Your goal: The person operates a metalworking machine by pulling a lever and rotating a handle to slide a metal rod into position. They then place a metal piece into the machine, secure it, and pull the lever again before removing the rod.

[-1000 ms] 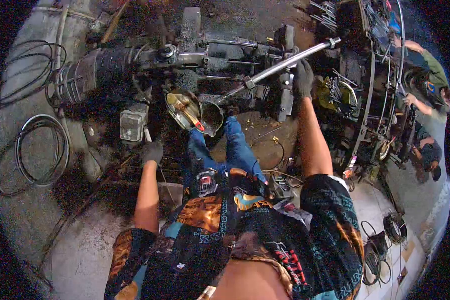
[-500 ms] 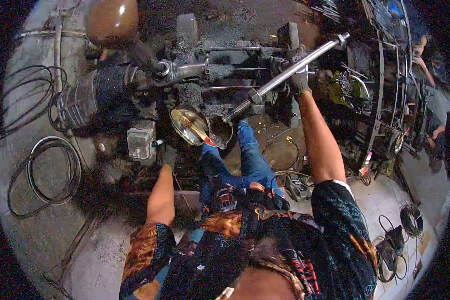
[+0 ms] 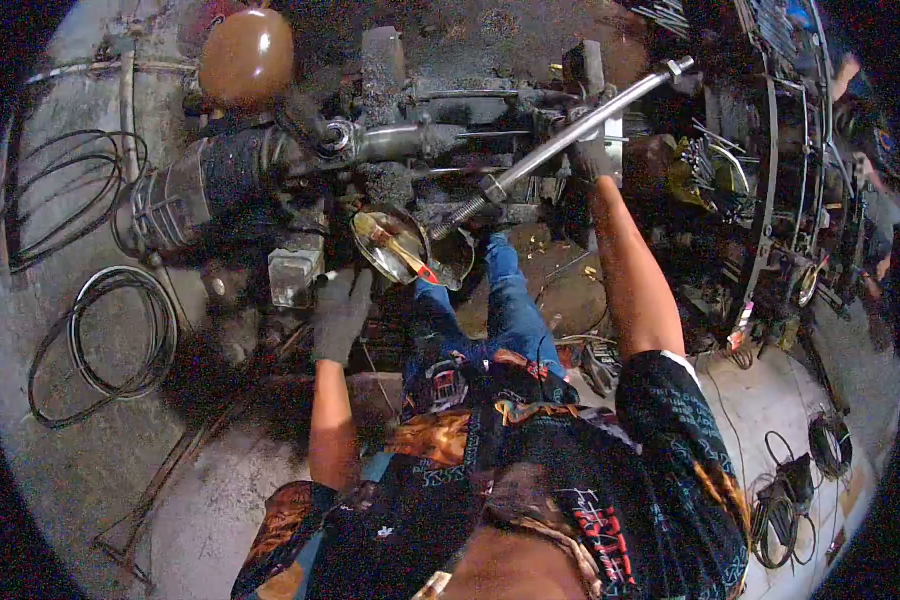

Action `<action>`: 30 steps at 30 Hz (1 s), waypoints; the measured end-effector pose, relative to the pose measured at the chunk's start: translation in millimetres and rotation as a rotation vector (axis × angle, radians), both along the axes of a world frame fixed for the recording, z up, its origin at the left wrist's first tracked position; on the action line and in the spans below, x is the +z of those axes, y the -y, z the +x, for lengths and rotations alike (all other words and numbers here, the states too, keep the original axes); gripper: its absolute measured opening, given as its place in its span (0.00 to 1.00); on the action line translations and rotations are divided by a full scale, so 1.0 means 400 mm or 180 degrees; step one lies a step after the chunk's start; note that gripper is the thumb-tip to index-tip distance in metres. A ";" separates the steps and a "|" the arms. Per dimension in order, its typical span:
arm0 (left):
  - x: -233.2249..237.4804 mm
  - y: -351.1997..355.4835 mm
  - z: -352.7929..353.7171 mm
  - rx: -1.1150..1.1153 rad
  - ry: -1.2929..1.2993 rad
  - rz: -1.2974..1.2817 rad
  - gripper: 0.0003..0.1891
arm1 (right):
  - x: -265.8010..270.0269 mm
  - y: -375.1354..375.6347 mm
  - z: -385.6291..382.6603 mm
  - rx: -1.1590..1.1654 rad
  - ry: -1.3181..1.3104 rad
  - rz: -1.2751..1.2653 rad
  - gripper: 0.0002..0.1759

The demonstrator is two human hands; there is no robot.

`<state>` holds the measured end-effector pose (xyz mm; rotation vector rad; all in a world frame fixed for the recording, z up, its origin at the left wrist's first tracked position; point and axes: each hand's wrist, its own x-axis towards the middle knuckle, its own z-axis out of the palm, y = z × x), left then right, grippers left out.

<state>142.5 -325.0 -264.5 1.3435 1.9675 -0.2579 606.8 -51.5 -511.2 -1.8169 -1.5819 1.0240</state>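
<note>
1. The right hand [image 3: 591,152], in a dark grey work glove, is closed around a long silvery steel rod [image 3: 540,156], gripping it a little above the middle, with the arm stretched straight forward.
2. The rod lies at a slant across the grimy dark metal assembly [image 3: 420,140] on the floor. Its plain end points up and to the right, and its threaded end, which carries a nut, comes down beside the rim of a shallow round metal bowl [image 3: 375,250].
3. The left hand [image 3: 340,315], also gloved, is open with the fingers loosely spread and holds nothing. It hovers just below and to the right of a small pale grey box [image 3: 293,276]; whether the fingertips touch the box cannot be told.
4. A brush with a red handle tip [image 3: 407,252] lies inside the bowl, just right of the left hand.
5. A dark ribbed rubber boot [image 3: 185,195] covers the left end of the assembly, and a glossy brown dome [image 3: 247,57] sits above it.
6. Coils of black cable [image 3: 100,340] lie on the concrete floor to the left, well apart from both hands.
7. The person's blue-jeaned leg [image 3: 508,305] stretches forward between the two arms, towards the bowl.
</note>
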 end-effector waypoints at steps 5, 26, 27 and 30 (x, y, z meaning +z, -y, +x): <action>0.440 -0.316 0.146 0.0212 0.0325 0.2699 0.14 | 0.131 0.000 -0.087 -0.0194 -0.0120 0.0093 0.23; 0.561 -0.667 0.167 -0.1000 0.0621 0.4371 0.14 | 0.266 0.012 -0.198 -0.0128 -0.0539 0.0519 0.17; 0.564 -0.668 0.165 -0.1004 0.0621 0.4370 0.14 | 0.252 0.014 -0.201 -0.0132 -0.0520 0.0711 0.17; 0.570 -0.667 0.164 -0.1030 0.0644 0.4388 0.13 | 0.226 0.010 -0.209 -0.0214 -0.0540 0.0870 0.17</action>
